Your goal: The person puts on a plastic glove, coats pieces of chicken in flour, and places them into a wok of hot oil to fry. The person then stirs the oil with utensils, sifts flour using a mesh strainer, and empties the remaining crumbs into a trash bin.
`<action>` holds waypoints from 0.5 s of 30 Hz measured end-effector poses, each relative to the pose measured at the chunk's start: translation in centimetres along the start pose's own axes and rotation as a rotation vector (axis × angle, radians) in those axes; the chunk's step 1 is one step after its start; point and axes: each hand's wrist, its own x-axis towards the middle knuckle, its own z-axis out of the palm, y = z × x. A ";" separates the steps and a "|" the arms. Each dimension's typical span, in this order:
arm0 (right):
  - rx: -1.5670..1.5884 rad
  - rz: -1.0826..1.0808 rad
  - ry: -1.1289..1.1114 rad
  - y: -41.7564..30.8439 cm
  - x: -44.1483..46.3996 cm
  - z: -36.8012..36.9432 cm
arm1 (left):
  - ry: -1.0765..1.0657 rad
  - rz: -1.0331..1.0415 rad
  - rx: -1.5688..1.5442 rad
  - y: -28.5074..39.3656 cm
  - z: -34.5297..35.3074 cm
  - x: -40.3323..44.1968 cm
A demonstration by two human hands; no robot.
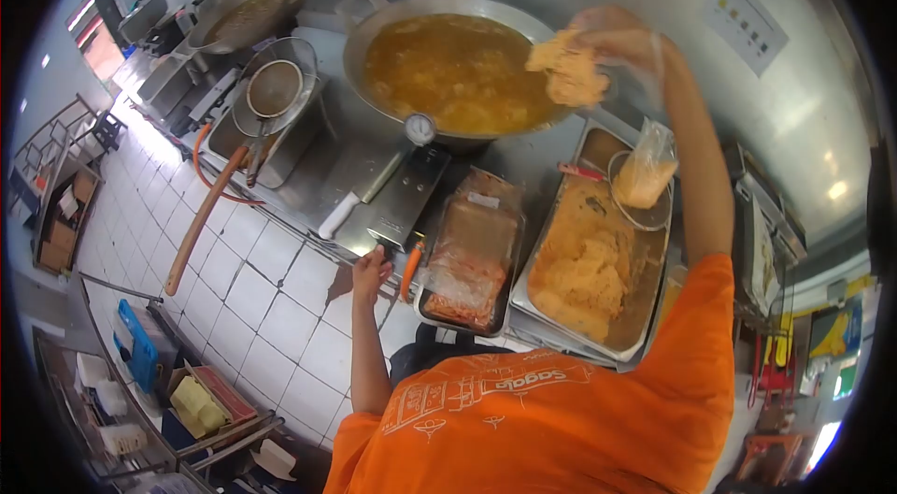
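Observation:
High at the right rim of a wide wok (353,55) of bubbling oil, my right hand (612,34) grips a flour-coated piece of food (572,73), perhaps chicken. The coated piece hangs over the wok's edge, apart from the oil. Clear plastic shows around my wrist. Low at the counter's front edge is my left hand (371,272), its fingers curled at the corner of a steel box (411,195); what they hold, if anything, is too small to make out. Below my right arm lies a metal tray (645,307) of orange coating flour (579,260).
A round strainer (656,214) with a bag of orange powder (645,171) sits on the flour tray. Beside it is a tray of plastic-covered raw meat (472,256). A dial thermometer (420,128), white-handled knife (341,214) and long-handled skimmer (210,223) lie leftward; the skimmer's handle juts past the counter.

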 end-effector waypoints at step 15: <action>-0.760 0.047 -0.029 -1.5 22.3 22.1 | 0.069 0.018 0.040 0.4 0.3 -0.7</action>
